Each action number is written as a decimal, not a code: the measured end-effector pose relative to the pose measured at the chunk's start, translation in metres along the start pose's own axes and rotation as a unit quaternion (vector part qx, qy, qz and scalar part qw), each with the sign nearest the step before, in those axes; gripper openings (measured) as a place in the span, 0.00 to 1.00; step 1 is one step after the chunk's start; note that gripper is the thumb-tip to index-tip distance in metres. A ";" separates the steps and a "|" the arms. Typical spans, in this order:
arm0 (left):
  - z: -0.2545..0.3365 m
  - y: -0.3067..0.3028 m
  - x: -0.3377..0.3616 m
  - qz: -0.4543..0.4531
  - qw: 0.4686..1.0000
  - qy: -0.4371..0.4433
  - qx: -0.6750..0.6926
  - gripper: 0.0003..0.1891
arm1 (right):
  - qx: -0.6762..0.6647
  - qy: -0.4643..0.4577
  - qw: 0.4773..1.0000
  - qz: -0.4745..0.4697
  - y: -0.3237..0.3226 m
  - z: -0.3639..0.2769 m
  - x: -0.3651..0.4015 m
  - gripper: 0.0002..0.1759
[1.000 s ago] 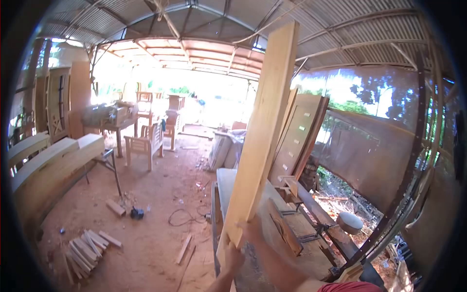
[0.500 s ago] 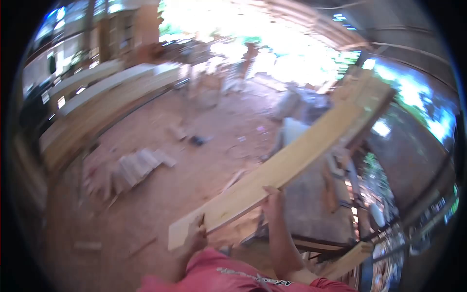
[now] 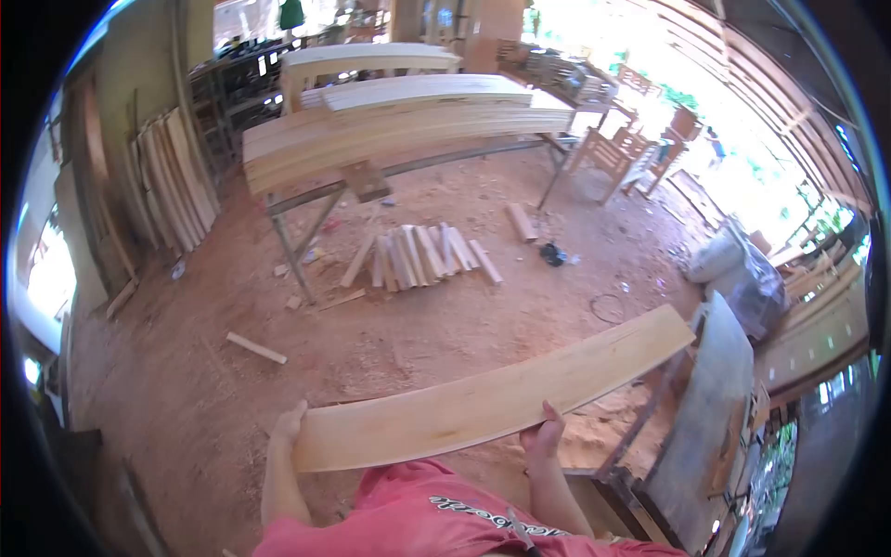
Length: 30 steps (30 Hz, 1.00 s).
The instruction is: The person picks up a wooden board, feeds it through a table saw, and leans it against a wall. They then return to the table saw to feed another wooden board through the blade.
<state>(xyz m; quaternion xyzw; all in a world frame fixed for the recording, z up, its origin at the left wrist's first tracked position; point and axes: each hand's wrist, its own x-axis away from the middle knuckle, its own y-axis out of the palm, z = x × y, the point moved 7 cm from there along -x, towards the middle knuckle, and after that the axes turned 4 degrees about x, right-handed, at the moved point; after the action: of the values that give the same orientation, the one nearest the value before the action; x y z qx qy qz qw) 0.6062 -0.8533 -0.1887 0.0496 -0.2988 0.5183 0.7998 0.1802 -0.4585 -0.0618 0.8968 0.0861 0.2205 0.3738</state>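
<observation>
A long pale wooden plank [image 3: 464,395] is held across the front of my body, its right end angled up and away from me. My left hand [image 3: 290,425] grips its left end, with the fingers partly hidden by the wood. Farther right, my right hand [image 3: 544,432] grips the near edge from below, thumb lying on the upper face. Beyond the plank's right end stands a worn grey tabletop [image 3: 705,381].
Long boards [image 3: 418,130] lie stacked on a metal-legged stand ahead. Short wood pieces [image 3: 422,257] lie on the dirt floor before it. Planks [image 3: 176,181] lean at the left wall. Wooden chairs [image 3: 613,160] and filled plastic sacks [image 3: 738,274] are at the right.
The view has swung left, toward the stacked boards. The plank has come away from the grey tabletop and now lies more crosswise before me. My left hand has moved to its end.
</observation>
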 end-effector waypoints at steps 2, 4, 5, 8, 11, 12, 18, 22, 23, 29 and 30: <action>-0.017 -0.023 0.005 0.021 0.999 -0.039 0.030 0.32 | 0.036 0.040 0.999 -0.004 0.031 0.040 -0.030 0.34; -0.043 -0.047 -0.002 0.026 0.979 -0.082 0.186 0.26 | 0.037 0.105 0.994 -0.017 0.071 0.088 -0.062 0.33; -0.053 -0.066 -0.010 0.034 0.978 -0.089 0.186 0.26 | 0.034 0.147 0.988 -0.032 0.097 0.109 -0.077 0.33; -0.061 -0.093 -0.029 0.009 0.939 -0.073 0.335 0.23 | 0.086 0.127 0.986 -0.069 0.189 0.155 -0.105 0.32; 0.023 -0.124 -0.011 -0.008 0.901 -0.044 0.431 0.29 | 0.083 0.183 0.968 -0.150 0.273 0.197 -0.122 0.34; 0.073 -0.127 0.006 0.044 0.905 -0.020 0.423 0.28 | 0.070 0.187 0.963 -0.179 0.302 0.204 -0.129 0.34; 0.170 -0.118 0.019 0.155 0.865 0.117 0.463 0.22 | 0.074 0.137 0.944 -0.290 0.464 0.215 -0.184 0.31; 0.187 -0.114 -0.013 0.262 0.891 0.121 0.352 0.22 | 0.058 0.223 0.917 -0.326 0.526 0.262 -0.252 0.30; 0.199 -0.104 -0.018 0.265 0.890 0.132 0.347 0.22 | 0.048 0.248 0.908 -0.335 0.538 0.277 -0.273 0.30; 0.299 -0.084 -0.065 0.268 0.864 0.264 0.335 0.24 | 0.015 0.271 0.915 -0.298 0.611 0.306 -0.359 0.32; 0.324 -0.084 -0.082 0.219 0.856 0.257 0.390 0.23 | 0.007 0.272 0.910 -0.311 0.622 0.314 -0.387 0.34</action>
<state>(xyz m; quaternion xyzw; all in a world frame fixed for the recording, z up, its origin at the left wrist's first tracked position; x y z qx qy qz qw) 0.5167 -1.0828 0.0519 0.1559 0.1413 0.7488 0.6285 -0.0254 -1.2197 0.0548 0.7324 0.4608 0.3281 0.3790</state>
